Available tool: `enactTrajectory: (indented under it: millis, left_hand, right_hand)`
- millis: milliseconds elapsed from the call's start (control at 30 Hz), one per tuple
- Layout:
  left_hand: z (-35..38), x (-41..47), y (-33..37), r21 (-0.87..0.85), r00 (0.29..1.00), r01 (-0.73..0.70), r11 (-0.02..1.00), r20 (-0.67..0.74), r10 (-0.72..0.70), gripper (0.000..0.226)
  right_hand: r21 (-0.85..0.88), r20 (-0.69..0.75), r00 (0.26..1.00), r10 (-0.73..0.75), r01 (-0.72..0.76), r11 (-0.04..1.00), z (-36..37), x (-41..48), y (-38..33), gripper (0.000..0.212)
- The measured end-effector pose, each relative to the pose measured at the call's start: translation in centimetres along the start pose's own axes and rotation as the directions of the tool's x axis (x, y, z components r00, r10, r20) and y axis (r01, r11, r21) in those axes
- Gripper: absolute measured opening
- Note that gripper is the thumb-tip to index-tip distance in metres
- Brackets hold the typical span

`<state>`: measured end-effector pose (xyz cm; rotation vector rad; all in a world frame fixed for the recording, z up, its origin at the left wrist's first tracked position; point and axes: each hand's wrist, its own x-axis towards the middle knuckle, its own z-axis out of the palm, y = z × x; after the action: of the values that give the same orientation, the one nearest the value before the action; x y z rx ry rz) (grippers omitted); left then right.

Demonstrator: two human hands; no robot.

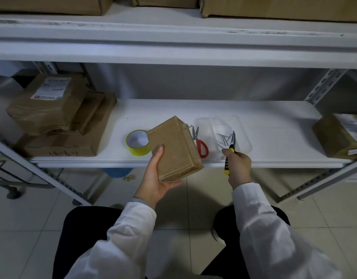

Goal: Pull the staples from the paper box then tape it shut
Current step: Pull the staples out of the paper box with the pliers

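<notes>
Left hand (155, 184) grasps small brown cardboard box (173, 146) from below, thumb on its top face, box tilted above front edge of white metal shelf (274, 125). One bent staple (189, 125) sticks out at box's far right corner; any others can't be made out. Right of box: red-handled scissors (201, 147), partly behind it, then clear plastic tray (242, 127) with loose metal staples (224, 139). Right hand (239, 166) clenches yellow-black pliers (231, 146), tip over tray; unclear if tip holds anything. Left of box: yellow tape roll (137, 153), edge hidden.

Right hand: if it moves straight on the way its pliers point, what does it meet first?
Probably the clear tray holding loose staples; the pliers in the right hand point over it, though depth is unclear.
</notes>
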<state>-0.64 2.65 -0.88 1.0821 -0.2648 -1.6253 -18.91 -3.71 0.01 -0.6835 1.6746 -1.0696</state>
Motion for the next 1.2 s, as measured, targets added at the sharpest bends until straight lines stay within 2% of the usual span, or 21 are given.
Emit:
enactTrajectory:
  millis: [233, 333, 433, 600, 833, 1133, 1200]
  left_hand:
    - [0.0, 0.2, 0.2, 0.005, 1.000, -0.006, 1.000, 0.029, 0.006, 0.056]
    - [0.2, 0.2, 0.2, -0.022, 1.000, -0.006, 1.000, 0.020, 0.006, 0.055]
    - [0.5, 0.1, 0.2, -0.079, 1.000, -0.016, 0.997, 0.010, 0.017, 0.055]
    - [0.5, -0.1, 0.5, -0.086, 0.999, -0.041, 0.995, 0.029, 0.043, 0.056]
    - [0.2, -0.1, 0.5, -0.060, 0.998, -0.038, 0.997, 0.043, 0.041, 0.061]
    - [0.4, -0.1, 0.4, -0.097, 0.991, -0.076, 0.992, 0.102, 0.086, 0.055]
    - [0.6, -0.1, 0.4, -0.092, 0.989, -0.089, 0.992, 0.113, 0.099, 0.055]
  right_hand:
    - [-0.019, 0.029, 0.998, -0.047, 0.048, 0.999, -0.2, -0.7, -0.5, 0.016]
    - [-0.040, 0.198, 0.975, -0.102, 0.112, 0.993, -0.1, -2.6, -1.4, 0.004]
    - [-0.089, 0.357, 0.927, -0.117, 0.159, 0.983, 0.3, -3.9, -2.0, 0.013]
    - [-0.090, 0.459, 0.885, -0.083, 0.139, 0.986, 1.0, -4.6, -2.2, 0.012]
    - [-0.105, 0.456, 0.888, -0.056, 0.116, 0.988, 1.5, -4.7, -2.4, 0.027]
    - [-0.056, 0.390, 0.917, -0.085, 0.115, 0.992, 2.0, -5.1, -1.6, 0.006]
    - [-0.021, 0.361, 0.928, -0.094, 0.109, 0.994, 2.2, -5.2, -1.3, 0.009]
